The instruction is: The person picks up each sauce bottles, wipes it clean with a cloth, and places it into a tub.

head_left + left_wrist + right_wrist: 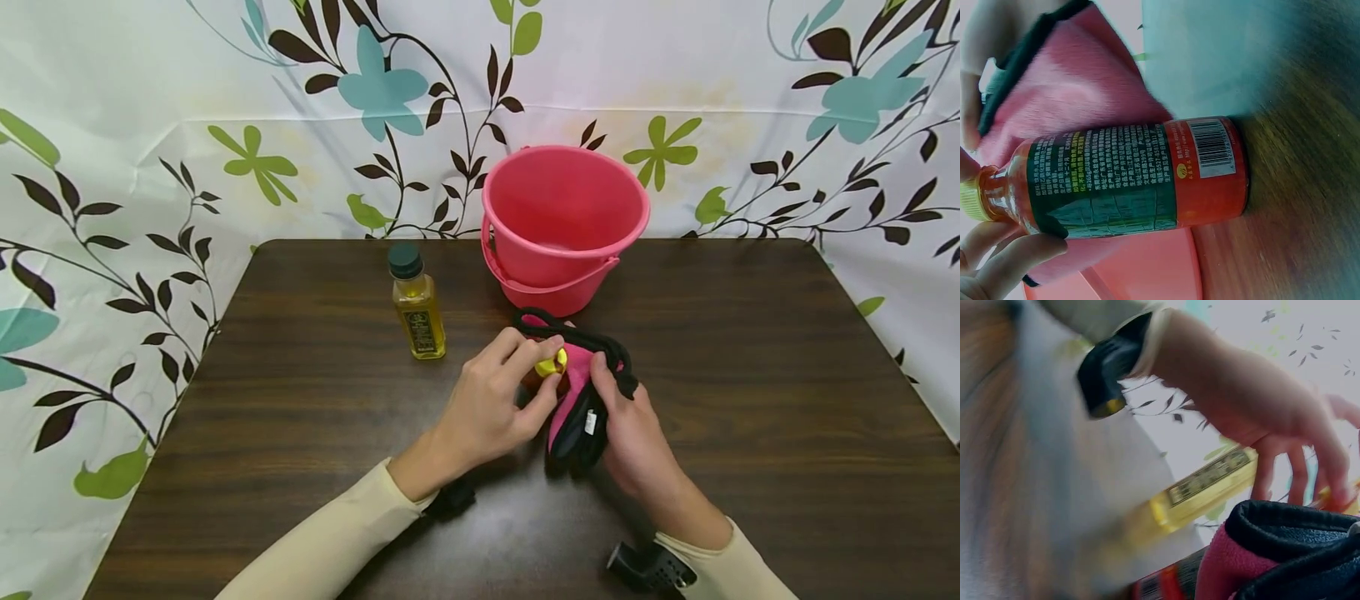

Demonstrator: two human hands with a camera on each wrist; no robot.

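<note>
Along the left and behind the dark wooden tabletop [315, 417] hangs a white curtain [112, 208] printed with leaves and flowers. On the left part of the tabletop I see an oil bottle [422, 325], golden inside and dark green at the lid, standing well apart from the hands. Next comes the person's left hand [487, 396], its thumb and fingers pinching the yellow cap [551, 364] of a red bottle [1110, 181] with a green label. That bottle is near the middle of the table, mostly hidden from above; whether its base touches the wood I cannot tell. Beyond it stands a pink bucket [540, 260], upright, its handle hanging down in front. Just beside the red bottle is a pink pouch [579, 362] with black trim and a small white tag [590, 422]. At the right, the right hand [641, 442] grips the pouch, thumb over its edge, the other fingers mostly out of sight.
</note>
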